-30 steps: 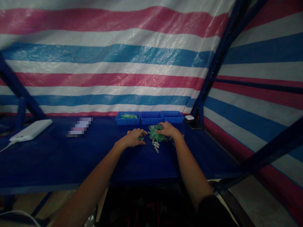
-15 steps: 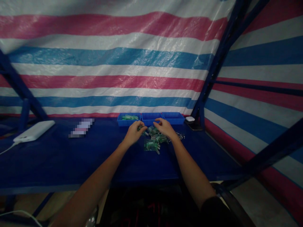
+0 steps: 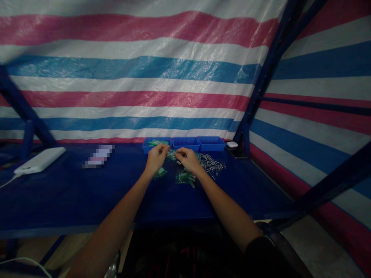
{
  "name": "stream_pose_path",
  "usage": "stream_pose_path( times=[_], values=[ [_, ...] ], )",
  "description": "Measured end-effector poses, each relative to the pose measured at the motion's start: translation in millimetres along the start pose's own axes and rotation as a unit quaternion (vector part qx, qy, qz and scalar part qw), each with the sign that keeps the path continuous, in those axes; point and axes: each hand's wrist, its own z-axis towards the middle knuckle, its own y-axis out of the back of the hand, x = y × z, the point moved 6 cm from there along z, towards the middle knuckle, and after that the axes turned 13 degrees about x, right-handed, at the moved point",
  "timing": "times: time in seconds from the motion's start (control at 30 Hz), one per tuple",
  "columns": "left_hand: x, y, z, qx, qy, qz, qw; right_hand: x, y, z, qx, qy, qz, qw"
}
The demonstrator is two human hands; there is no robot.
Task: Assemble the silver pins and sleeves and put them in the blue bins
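My left hand (image 3: 157, 157) and my right hand (image 3: 189, 159) are close together in front of the blue bins. Between them is a small clear plastic bag with green contents (image 3: 171, 155), pinched by both hands at its two sides. What exactly is inside cannot be made out. Below my left hand lies a green packet (image 3: 160, 173) on the table. Another green packet with metal pieces (image 3: 186, 177) lies below my right hand. A spread of loose, thin metal pieces like screws (image 3: 213, 165) is just right of my right hand.
Three blue bins stand along the back: the left bin (image 3: 145, 148) has green packets, beside a middle bin (image 3: 185, 146) and a right bin (image 3: 211, 146). A phone with a white case (image 3: 232, 144) lies at right, a white power bank (image 3: 40, 160) with cable at left. Blue posts flank the table.
Both hands have shifted left, and the clear bag now shows between them. My right hand no longer covers the loose metal pieces. A green packet now shows below my left hand.
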Motion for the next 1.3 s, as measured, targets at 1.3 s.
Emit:
stream_pose_path(
  times=[1.3],
  values=[
    [16.1,-19.5,2.1,0.057,0.069,-0.241,0.966,-4.6,-4.6,-1.4,-0.047,-0.011,0.01,0.999]
  ],
)
